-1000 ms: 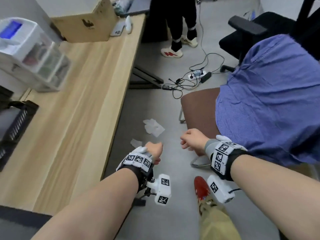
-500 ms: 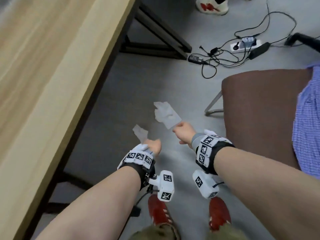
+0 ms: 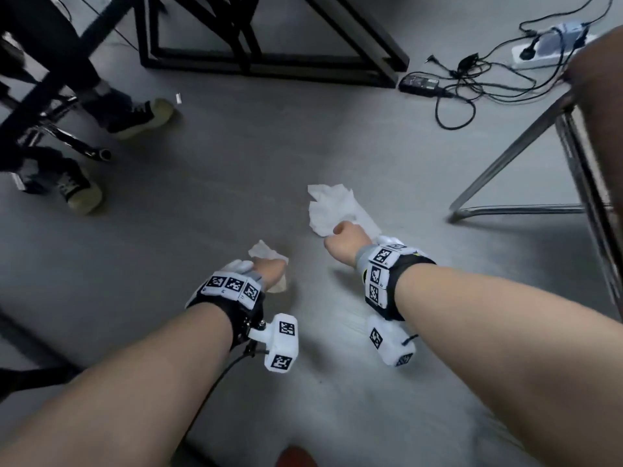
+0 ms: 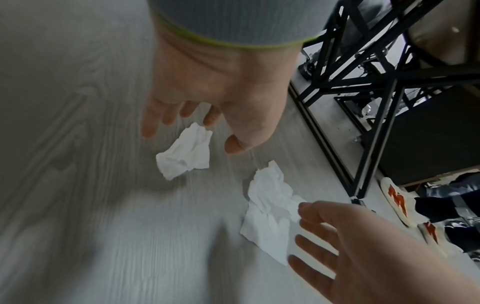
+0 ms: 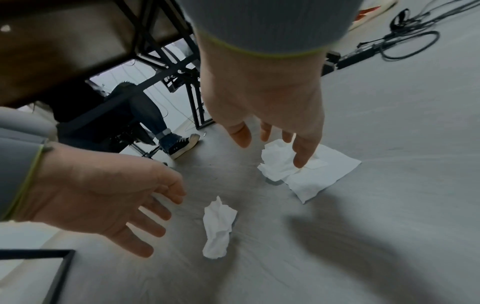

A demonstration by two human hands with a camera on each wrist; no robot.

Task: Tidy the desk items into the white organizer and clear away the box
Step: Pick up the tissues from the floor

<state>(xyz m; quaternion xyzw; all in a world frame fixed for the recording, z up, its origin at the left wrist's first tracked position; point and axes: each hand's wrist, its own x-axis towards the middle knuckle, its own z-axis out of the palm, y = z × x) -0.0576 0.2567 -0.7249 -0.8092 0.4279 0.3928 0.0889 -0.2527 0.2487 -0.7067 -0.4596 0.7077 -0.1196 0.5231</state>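
Both hands reach low over the grey wood-grain floor [image 3: 209,203], palms down.

Left hand [image 4: 218,86]: fingers loosely spread and slack, gripping nothing. It hovers over the small crumpled tissue [image 4: 185,151], which lies on the floor just beyond the fingertips and apart from them in the left wrist view. The tissue is an elongated wad; in the right wrist view its long axis runs roughly along the line of the left fingers, one pointed end toward the table frame [image 3: 269,45].

Right hand [image 5: 265,90]: fingers extended, relaxed, nothing grasped. One fingertip overlaps the large tissue [image 5: 309,172] in the right wrist view; actual contact cannot be told. This tissue is part crumpled, part flat sheet: the crumpled end lies under the fingers, the flat corner stretches away to the right of the hand.

The two tissues lie near each other but apart, the large one to the right of the small one.

Beyond the hands: black table frame, a charger and cables [image 3: 472,79] far right, a chair leg [image 3: 505,170] right of the right hand.
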